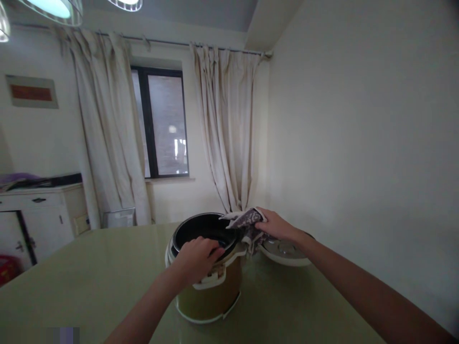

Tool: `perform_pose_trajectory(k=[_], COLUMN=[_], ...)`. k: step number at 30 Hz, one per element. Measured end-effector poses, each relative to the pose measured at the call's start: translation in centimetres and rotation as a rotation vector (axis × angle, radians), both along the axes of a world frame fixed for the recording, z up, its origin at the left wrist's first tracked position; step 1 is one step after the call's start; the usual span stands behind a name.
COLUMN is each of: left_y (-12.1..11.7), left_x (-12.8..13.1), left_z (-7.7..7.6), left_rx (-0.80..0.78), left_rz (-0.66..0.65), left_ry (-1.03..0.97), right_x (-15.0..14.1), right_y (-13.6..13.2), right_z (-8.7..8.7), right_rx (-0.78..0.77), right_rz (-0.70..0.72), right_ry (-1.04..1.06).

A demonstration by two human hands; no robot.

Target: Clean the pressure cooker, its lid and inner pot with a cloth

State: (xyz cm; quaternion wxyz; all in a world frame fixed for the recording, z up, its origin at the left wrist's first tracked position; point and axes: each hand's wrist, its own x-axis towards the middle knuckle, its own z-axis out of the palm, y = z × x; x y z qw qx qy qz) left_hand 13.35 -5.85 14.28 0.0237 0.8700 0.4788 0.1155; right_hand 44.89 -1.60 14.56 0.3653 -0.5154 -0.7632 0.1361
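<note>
Cloth (249,223), patterned and bunched, is located at the right edge of the cooker (210,303), its upper corner pointing left over the opening and its lower folds hanging beside the rim. Long axis of the cloth: not clearly defined, owing to the folds. The cooker stands upright, its axis vertical and its mouth uncovered; the dark inner pot (197,227) is seated inside it.

Right hand (276,224): positioned to the right of the cooker, closed on the cloth, with the forearm reaching in from the near right. Left hand (199,258): positioned at the near side of the cooker's rim, fingers curled; the fingertips are hidden, so it cannot be determined whether they grip the rim or merely rest there.

Governing relation, as judged: the pot's opening lies directly left of the cloth and just beyond the left hand. The left hand is the nearer of the two to the cooker; the right hand is separated from the rim by the cloth.

Front bracket (211,285) projects from the cooker below the left hand. Lid (285,251) is situated to the right of the cooker, partly behind the right forearm; any joint between them is obscured. Table (107,272) supports the cooker and extends to its left.
</note>
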Motion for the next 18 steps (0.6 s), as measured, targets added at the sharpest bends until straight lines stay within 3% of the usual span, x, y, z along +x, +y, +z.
perform_pose_trajectory(k=[9,14,18], left_y=[0.0,0.5,1.0], left_x=[0.8,1.5,2.3], left_z=[-0.6,-0.6,0.2], left_rx=[0.114,0.192,0.198], left_rz=[0.01,0.02,0.053], left_ry=[0.092,0.089,0.078], right_x=[0.1,-0.6,-0.9], right_y=[-2.2,-2.1,-2.4], right_z=[-2.5,-5.1,-6.7], right_rx=[0.112,0.015,0.0], right_rz=[-0.132,-0.209,-0.273], right_ry=[0.251,0.538,0.577])
